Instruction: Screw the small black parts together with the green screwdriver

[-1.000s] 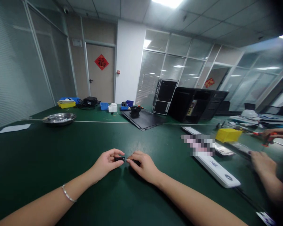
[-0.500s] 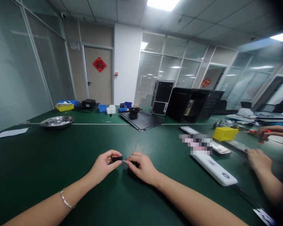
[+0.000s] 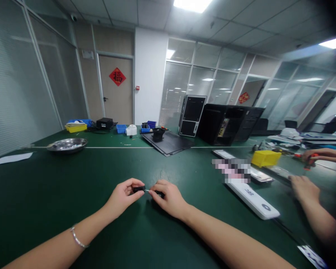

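My left hand (image 3: 123,195) pinches a small black plastic part (image 3: 138,189) between thumb and fingertips. My right hand (image 3: 168,198) grips a second small black piece (image 3: 159,194) just beside it. A thin metal pin (image 3: 147,190) shows in the narrow gap between the two pieces, and they seem joined by it. The fingers hide most of both pieces, so their exact shape cannot be made out. Both hands are raised just above the dark green work mat (image 3: 58,209). A thin silver bracelet (image 3: 77,238) circles my left wrist.
To the right, a co-worker's hand (image 3: 304,188) rests near a white power strip (image 3: 253,200), and another hand (image 3: 322,155) holds a red-handled tool by a yellow bin (image 3: 266,158). Further back stand a metal tray (image 3: 67,145), black computer cases (image 3: 226,124) and several small blue bins.
The head view has drifted slightly, so the room shifts a little in the frame. My hands stay together, holding the same black pieces, and the co-worker's hands have shifted only slightly.
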A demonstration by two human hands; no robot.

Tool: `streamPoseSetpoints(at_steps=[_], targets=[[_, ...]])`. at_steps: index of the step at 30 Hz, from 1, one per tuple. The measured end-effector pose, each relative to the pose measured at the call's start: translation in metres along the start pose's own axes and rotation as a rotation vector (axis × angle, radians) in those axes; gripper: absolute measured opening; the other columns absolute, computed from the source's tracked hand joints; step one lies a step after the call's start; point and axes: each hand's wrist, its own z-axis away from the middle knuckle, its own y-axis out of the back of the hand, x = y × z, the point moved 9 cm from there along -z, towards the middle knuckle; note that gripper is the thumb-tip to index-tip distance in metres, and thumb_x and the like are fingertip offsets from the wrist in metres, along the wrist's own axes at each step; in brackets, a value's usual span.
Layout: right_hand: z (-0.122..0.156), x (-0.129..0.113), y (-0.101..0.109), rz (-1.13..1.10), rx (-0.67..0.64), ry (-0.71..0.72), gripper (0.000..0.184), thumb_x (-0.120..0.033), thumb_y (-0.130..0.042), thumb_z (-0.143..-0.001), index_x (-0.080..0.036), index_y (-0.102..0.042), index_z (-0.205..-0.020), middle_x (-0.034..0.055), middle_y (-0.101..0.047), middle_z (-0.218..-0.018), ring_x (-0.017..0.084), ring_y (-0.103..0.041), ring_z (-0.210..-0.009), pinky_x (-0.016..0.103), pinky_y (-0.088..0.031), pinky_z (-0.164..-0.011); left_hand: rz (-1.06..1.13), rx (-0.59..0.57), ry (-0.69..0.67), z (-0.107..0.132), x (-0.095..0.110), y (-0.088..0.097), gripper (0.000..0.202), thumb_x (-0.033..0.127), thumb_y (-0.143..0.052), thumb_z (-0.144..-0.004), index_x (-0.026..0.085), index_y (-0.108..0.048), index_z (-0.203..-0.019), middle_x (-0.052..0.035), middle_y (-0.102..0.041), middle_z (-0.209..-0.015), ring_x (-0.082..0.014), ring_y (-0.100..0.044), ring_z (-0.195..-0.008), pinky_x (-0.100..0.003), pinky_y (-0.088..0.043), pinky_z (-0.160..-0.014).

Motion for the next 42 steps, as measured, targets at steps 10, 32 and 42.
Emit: streamPoseSetpoints(at_steps=[10, 32, 42], targets=[[0.002, -0.006, 0.000, -0.058, -0.026, 0.066, 0.019, -0.025, -0.055, -0.095, -0.019, -0.071, -0.087, 0.0040, -0.065, -0.078, 0.016, -0.060, -0.076, 0.026, -0.044, -0.072, 0.004, -0.070, 0.105, 0.004, -0.005, -0.004, 0.024, 0.027, -0.077, -0.069, 0.014, -0.076, -0.089, -0.0087, -0.077, -0.090, -0.0255, -0.070, -0.089, -0.039, -0.052, -0.088], [0.009, -0.015, 0.013, -0.184, -0.011, 0.131, 0.023, -0.028, -0.053, -0.096, -0.018, -0.070, -0.085, 0.0043, -0.065, -0.076, 0.016, -0.059, -0.073, 0.026, -0.045, -0.070, 0.159, -0.162, 0.188, 0.012, 0.003, -0.013, 0.023, 0.027, -0.080, -0.070, 0.017, -0.072, -0.089, -0.0047, -0.075, -0.091, -0.0228, -0.069, -0.091, -0.034, -0.051, -0.087], [0.009, -0.007, 0.018, -0.220, 0.106, 0.008, 0.028, -0.030, -0.049, -0.098, -0.018, -0.072, -0.089, 0.0052, -0.065, -0.076, 0.016, -0.058, -0.071, 0.027, -0.044, -0.067, 0.287, -0.104, 0.201, 0.010, 0.003, -0.007, 0.034, 0.032, -0.080, -0.072, 0.020, -0.057, -0.094, 0.0013, -0.065, -0.078, -0.0247, -0.072, -0.090, -0.036, -0.052, -0.085]])
